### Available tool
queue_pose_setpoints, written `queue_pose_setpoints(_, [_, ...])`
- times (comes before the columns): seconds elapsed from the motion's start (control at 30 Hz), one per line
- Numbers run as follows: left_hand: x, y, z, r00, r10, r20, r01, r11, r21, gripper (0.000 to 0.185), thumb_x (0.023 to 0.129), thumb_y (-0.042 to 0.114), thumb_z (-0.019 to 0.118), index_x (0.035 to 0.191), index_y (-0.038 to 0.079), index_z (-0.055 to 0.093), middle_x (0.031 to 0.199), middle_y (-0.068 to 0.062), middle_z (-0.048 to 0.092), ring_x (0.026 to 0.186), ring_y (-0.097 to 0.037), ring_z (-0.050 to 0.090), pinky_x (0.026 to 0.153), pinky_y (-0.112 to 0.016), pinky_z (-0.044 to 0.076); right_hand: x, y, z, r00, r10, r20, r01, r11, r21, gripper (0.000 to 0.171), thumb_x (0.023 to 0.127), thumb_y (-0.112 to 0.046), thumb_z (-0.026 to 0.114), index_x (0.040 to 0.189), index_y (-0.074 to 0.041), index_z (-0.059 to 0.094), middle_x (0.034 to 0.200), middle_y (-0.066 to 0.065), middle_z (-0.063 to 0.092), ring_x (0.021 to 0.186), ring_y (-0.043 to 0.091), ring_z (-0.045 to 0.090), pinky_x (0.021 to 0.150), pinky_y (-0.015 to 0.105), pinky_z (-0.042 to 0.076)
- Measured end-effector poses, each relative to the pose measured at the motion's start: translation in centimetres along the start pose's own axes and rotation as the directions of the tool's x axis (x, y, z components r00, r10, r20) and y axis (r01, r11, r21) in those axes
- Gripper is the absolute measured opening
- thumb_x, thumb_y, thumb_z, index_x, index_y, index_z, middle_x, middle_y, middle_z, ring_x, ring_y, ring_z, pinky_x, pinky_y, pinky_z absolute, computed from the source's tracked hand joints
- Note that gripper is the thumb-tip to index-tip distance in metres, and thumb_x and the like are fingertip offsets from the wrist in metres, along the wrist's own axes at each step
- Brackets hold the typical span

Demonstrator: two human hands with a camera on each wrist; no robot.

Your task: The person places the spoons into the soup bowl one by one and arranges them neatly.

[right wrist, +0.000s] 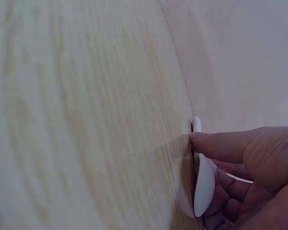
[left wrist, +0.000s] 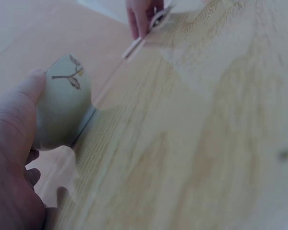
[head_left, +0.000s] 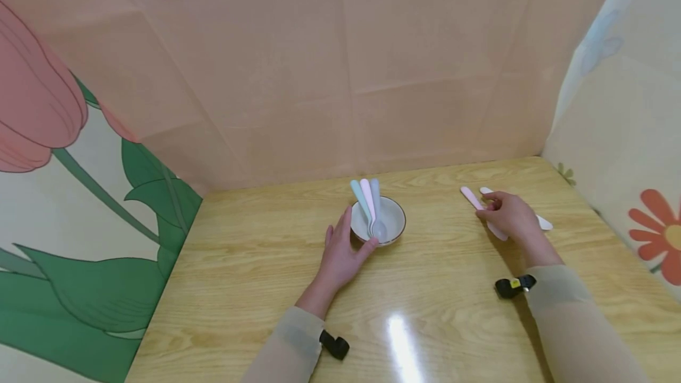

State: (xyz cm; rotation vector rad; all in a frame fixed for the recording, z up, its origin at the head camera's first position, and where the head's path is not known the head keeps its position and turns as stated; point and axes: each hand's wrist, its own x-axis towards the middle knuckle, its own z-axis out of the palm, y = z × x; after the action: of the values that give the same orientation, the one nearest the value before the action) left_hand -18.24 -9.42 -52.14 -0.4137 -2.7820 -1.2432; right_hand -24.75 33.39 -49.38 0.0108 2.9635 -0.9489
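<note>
Your left hand (head_left: 340, 256) cups the near left side of the small white bowl (head_left: 391, 217), which stands upright on the wooden table (head_left: 255, 265) a little left of its middle, close to the back wall; thumb and fingers curl round the bowl's wall, and the left wrist view shows your thumb pressed against its pale outside, where a small sprig is painted. Three spoons lean together in the bowl (head_left: 369, 203), one blue, one pink and one pale blue, their bowls down inside and their handles fanned up toward the back rim. Well apart to the right, your right hand (head_left: 511, 214) lies over two more spoons flat on the table: a pink spoon (head_left: 470, 197) whose handle sticks out toward the far left of your fingers, and a white spoon (head_left: 544, 222) that shows on both sides of the hand. The right wrist view shows your fingertips bent down round the white spoon's edge against the wood, so you are pinching it, though it still touches the table.
</note>
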Motion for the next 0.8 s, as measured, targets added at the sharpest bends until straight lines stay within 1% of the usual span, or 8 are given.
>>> queue_pose_setpoints(0.27, [0.0, 0.0, -0.1, 1.0, 0.005, -0.007, -0.005, 1.0, -0.012, 0.102, 0.107, 0.06, 0.066, 0.177, 0.008, 0.014, 0.18, -0.014, 0.027, 0.166, -0.031, 0.025, 0.135, -0.061, 0.005, -0.1, -0.2, 0.0, 1.0, 0.002, -0.009, -0.002, 1.0, -0.025, 0.056, 0.103, -0.028, 0.077, 0.143, 0.009, 0.063, 0.109, 0.019, 0.072, 0.09, 0.032, 0.063, 0.078, 0.043, 0.046])
queue_pose_setpoints(0.5, [0.0, -0.1, 0.1, 0.999, 0.025, -0.02, -0.025, 1.0, -0.004, 0.102, 0.106, 0.062, 0.066, 0.177, 0.007, 0.015, 0.179, -0.015, 0.029, 0.165, -0.031, 0.028, 0.134, -0.061, 0.007, -0.4, -0.5, 0.1, 1.0, 0.0, -0.003, 0.0, 0.999, -0.038, 0.053, 0.105, -0.029, 0.073, 0.142, 0.008, 0.065, 0.118, 0.025, 0.073, 0.099, 0.038, 0.066, 0.086, 0.053, 0.051])
queue_pose_setpoints(0.7, [-0.3, -0.3, 0.0, 1.0, 0.022, -0.018, -0.022, 1.0, 0.002, 0.102, 0.106, 0.062, 0.066, 0.177, 0.008, 0.015, 0.179, -0.014, 0.03, 0.165, -0.03, 0.028, 0.135, -0.06, 0.006, -0.8, -1.2, 0.3, 1.0, -0.02, -0.001, 0.02, 1.0, -0.023, 0.053, 0.105, -0.028, 0.07, 0.142, 0.009, 0.065, 0.122, 0.029, 0.073, 0.099, 0.039, 0.067, 0.082, 0.046, 0.051])
queue_pose_setpoints(0.8, [-0.3, -0.3, -0.1, 1.0, 0.021, -0.019, -0.021, 1.0, 0.003, 0.103, 0.106, 0.063, 0.065, 0.177, 0.008, 0.015, 0.179, -0.014, 0.029, 0.165, -0.03, 0.027, 0.135, -0.06, 0.006, -0.9, -1.6, 0.3, 0.999, -0.036, 0.012, 0.036, 0.999, -0.025, 0.053, 0.106, -0.027, 0.068, 0.144, 0.01, 0.063, 0.125, 0.031, 0.072, 0.101, 0.042, 0.067, 0.084, 0.05, 0.052])
